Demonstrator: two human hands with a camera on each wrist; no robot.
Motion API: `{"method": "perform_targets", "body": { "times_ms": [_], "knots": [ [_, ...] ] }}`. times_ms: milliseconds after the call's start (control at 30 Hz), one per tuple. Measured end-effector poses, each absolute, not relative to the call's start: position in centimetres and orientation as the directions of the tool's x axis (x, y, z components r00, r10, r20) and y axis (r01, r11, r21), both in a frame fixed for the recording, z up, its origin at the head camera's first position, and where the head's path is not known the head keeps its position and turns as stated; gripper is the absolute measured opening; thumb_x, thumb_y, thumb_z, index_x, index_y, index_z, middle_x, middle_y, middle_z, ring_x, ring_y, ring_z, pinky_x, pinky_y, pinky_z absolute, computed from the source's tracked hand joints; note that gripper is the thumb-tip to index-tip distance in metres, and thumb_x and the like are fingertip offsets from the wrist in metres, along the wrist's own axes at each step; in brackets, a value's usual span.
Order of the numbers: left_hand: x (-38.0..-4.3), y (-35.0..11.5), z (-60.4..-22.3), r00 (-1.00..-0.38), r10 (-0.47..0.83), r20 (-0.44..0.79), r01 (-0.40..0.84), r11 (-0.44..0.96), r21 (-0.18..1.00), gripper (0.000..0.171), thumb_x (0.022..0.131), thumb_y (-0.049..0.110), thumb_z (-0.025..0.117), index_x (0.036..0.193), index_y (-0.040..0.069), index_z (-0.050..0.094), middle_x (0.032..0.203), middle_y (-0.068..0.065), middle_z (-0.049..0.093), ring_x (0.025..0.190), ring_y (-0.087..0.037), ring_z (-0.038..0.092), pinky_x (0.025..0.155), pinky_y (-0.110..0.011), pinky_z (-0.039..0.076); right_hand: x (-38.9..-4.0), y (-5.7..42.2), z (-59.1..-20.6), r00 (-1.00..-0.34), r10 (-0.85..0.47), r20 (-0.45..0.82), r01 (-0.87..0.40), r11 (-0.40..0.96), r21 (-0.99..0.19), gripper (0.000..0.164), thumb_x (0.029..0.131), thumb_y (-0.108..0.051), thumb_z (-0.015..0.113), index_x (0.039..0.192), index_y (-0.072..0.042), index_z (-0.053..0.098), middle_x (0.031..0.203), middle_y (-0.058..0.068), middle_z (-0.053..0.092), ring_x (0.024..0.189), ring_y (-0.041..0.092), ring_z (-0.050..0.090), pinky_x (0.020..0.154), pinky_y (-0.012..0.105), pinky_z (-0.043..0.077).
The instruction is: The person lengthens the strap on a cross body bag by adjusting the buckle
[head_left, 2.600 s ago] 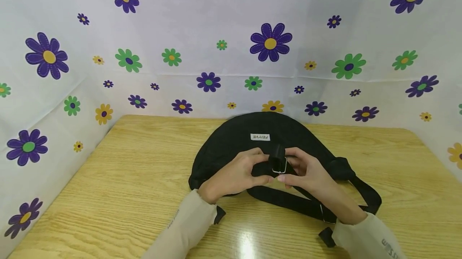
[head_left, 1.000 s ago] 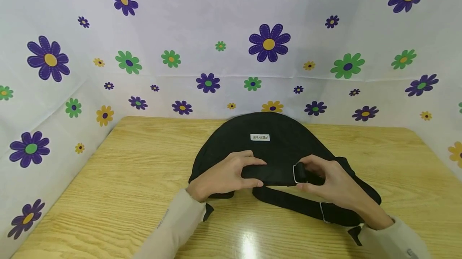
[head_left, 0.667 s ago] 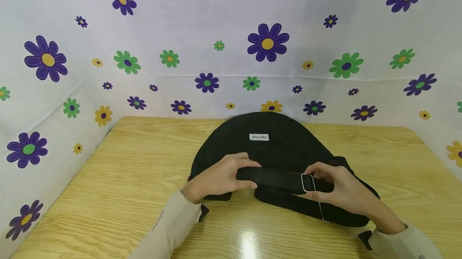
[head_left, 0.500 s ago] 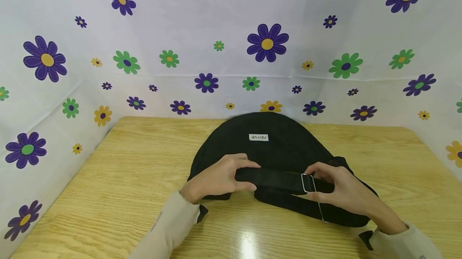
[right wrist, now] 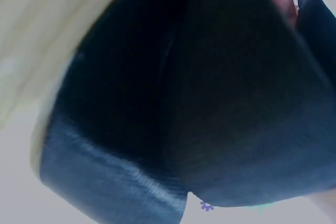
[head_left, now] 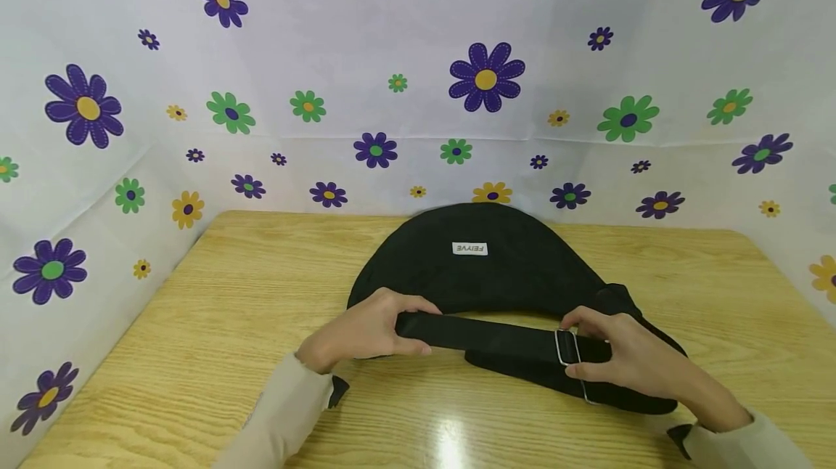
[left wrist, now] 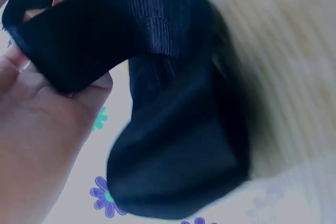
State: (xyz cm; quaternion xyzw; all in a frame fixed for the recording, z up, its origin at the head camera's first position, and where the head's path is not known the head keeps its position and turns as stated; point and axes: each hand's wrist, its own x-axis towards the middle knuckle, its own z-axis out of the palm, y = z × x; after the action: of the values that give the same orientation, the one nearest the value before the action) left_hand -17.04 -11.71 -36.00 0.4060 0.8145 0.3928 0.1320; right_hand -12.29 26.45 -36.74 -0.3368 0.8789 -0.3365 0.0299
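A black crescent-shaped waist bag [head_left: 470, 273] with a white label lies on the table, its webbing strap [head_left: 490, 335] pulled out towards the person. My left hand [head_left: 372, 327] pinches the strap between thumb and fingers, in front of the bag's left part. At the strap's right part, my right hand [head_left: 633, 353] grips a metal slider buckle [head_left: 559, 348] by its edges, thumb below and fingers above. Between both hands the strap runs nearly straight. Looped webbing [left wrist: 173, 161] fills much of the left wrist view, and black strap [right wrist: 252, 103] hides most of the right hand in its own view.
Under the bag is a wood-grain table [head_left: 274, 266]. A white cloth with printed flowers [head_left: 418, 33] hangs behind and at the sides. A lower strap layer with a second metal ring [head_left: 590, 398] lies below the right hand.
My hands, close together at the folded strap and buckle earlier, have moved apart, left hand leftwards and right hand rightwards. The strap is now stretched out between them and lower, nearer the person.
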Motion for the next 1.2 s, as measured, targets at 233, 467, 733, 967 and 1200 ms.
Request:
{"method": "perform_targets", "body": {
  "times_ms": [233, 467, 733, 967, 1200],
  "knots": [
    [-16.9, -12.8, -36.7, -0.599, 0.792, 0.121, 0.580, 0.325, 0.747, 0.031, 0.085, 0.015, 0.084, 0.111, 0.002, 0.072, 0.098, 0.001, 0.074, 0.076, -0.001, 0.059, 0.072, -0.022, 0.052, -11.9, 27.1, -37.4, -0.722, -0.673, 0.161, -0.611, 0.511, -0.605, 0.040, 0.084, -0.014, 0.084, 0.117, -0.014, 0.060, 0.082, -0.021, 0.054, 0.072, -0.001, 0.049, 0.060, 0.025, 0.043],
    [-16.6, -13.2, -37.0, -0.587, 0.797, 0.143, 0.674, 0.383, 0.632, 0.019, 0.085, 0.026, 0.084, 0.087, 0.012, 0.072, 0.089, 0.013, 0.062, 0.083, -0.002, 0.052, 0.084, -0.031, 0.040, -12.2, 28.8, -37.8, -0.696, -0.699, 0.162, -0.630, 0.487, -0.604, 0.028, 0.088, -0.005, 0.078, 0.113, -0.004, 0.066, 0.090, -0.014, 0.064, 0.078, 0.001, 0.057, 0.058, 0.026, 0.049],
    [-16.5, -14.2, -36.7, -0.599, 0.790, 0.130, 0.701, 0.439, 0.562, 0.021, 0.086, 0.030, 0.083, 0.097, 0.014, 0.075, 0.102, 0.008, 0.069, 0.096, -0.007, 0.061, 0.089, -0.039, 0.038, -11.7, 31.8, -37.5, -0.774, -0.629, 0.071, -0.539, 0.596, -0.594, 0.009, 0.098, 0.000, 0.064, 0.103, 0.000, 0.071, 0.094, -0.014, 0.066, 0.079, -0.001, 0.056, 0.061, 0.026, 0.051],
    [-15.9, -14.8, -36.4, -0.671, 0.741, -0.005, 0.639, 0.582, 0.503, 0.041, 0.094, 0.044, 0.071, 0.105, 0.005, 0.078, 0.097, 0.003, 0.071, 0.087, -0.009, 0.055, 0.079, -0.034, 0.034, -11.6, 33.8, -37.1, -0.815, -0.579, -0.002, -0.473, 0.668, -0.575, 0.022, 0.105, -0.004, 0.051, 0.098, -0.007, 0.072, 0.090, -0.016, 0.064, 0.077, -0.002, 0.056, 0.060, 0.027, 0.047],
    [-15.7, -15.5, -36.4, -0.730, 0.682, -0.045, 0.595, 0.665, 0.451, 0.050, 0.104, 0.051, 0.051, 0.092, 0.013, 0.080, 0.073, 0.015, 0.057, 0.075, -0.006, 0.047, 0.079, -0.036, 0.031, -11.4, 34.8, -36.6, -0.885, -0.462, -0.057, -0.376, 0.782, -0.498, 0.030, 0.108, -0.012, 0.048, 0.098, -0.009, 0.076, 0.095, -0.003, 0.073, 0.085, 0.004, 0.066, 0.069, 0.030, 0.055]
  ]
}}
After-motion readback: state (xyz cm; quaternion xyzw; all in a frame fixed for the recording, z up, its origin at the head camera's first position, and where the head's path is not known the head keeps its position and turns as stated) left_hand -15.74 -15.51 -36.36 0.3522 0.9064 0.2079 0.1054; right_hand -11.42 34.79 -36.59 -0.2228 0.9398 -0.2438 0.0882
